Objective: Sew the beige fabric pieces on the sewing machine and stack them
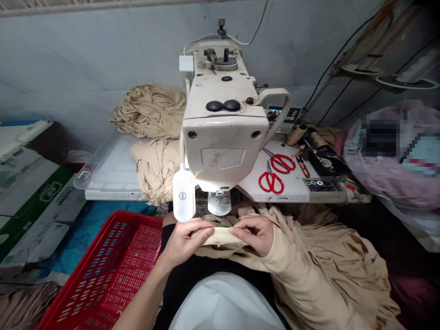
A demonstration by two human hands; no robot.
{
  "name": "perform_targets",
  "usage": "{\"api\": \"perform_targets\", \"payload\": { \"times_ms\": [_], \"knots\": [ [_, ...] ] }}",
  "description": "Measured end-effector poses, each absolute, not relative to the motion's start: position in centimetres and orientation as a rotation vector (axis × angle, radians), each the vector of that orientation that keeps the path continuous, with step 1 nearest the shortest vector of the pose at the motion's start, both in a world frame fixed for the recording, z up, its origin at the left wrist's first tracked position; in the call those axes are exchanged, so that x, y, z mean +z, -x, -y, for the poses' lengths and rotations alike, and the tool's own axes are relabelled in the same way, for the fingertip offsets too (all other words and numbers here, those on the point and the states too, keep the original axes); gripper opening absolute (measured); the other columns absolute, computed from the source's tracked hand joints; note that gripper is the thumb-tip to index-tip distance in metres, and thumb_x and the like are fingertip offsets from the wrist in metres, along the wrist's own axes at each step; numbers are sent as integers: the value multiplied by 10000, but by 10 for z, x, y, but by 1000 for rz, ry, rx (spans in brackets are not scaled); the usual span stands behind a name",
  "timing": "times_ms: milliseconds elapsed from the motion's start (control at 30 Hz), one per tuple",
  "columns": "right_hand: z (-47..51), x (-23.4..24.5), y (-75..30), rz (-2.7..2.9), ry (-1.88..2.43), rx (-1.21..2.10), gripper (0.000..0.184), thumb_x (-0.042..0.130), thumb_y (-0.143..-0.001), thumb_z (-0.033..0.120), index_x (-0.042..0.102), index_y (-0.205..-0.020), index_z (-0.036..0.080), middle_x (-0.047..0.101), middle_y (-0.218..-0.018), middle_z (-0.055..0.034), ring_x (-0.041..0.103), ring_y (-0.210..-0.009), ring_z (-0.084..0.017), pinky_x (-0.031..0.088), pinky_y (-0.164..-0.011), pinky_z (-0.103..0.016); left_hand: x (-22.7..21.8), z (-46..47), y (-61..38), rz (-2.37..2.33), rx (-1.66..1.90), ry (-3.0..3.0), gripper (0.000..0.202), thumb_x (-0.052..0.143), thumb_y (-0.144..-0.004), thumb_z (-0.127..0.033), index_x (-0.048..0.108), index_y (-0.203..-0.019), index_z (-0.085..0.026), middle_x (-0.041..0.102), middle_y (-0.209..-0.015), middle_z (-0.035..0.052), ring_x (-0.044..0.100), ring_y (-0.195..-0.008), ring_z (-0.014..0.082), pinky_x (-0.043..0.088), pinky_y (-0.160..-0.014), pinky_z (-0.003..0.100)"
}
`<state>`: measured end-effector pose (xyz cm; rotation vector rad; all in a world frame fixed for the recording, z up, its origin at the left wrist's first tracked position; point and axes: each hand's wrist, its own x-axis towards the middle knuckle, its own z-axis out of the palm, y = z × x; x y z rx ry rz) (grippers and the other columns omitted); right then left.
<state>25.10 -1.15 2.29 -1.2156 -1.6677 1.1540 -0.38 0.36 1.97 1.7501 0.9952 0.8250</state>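
Both my hands hold a beige garment (pixel 222 236) by a narrow folded band, stretched level between them just in front of the sewing machine (pixel 225 146). My left hand (pixel 187 240) pinches the band's left end between thumb and fingers. At the other end, my right hand (pixel 256 233) pinches it the same way. Beige cloth covers my right forearm like a sleeve, and more of the fabric (pixel 337 256) spreads over my lap to the right. The machine's needle area is hidden behind its head; a metal guard (pixel 219 203) shows below.
Two red-handled scissors (pixel 271 182) lie on the machine table (pixel 254 188), near thread spools (pixel 297 134). Beige cloth piles (pixel 151 107) sit left of the machine. A white lamp (pixel 184 196) hangs close above my left hand. A red basket (pixel 113 270) stands at left, beside boxes (pixel 30 201).
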Motion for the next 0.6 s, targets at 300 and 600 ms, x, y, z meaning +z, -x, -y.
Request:
{"api": "perform_targets", "payload": {
  "times_ms": [300, 600],
  "knots": [
    [2, 39, -243, 1596, 1251, 978, 279, 687, -909, 369, 787, -767, 151, 586, -609, -18, 485, -551, -135, 356, -534, -290, 30, -10, -1, -1078, 860, -1881, 210, 536, -1021, -253, 728, -1013, -168, 722, -914, 58, 647, -808, 173, 476, -770, 266],
    [-20, 28, -244, 1316, 1398, 1191, 370, 756, -797, 473, 770, -697, 118, 588, -548, -12, 471, -540, -133, 362, -527, -275, 33, -28, -15, -1383, 874, -1495, 304, 699, -879, -459, 677, -788, -170, 609, -704, 8, 552, -660, 160, 415, -612, 263]
  ]
}}
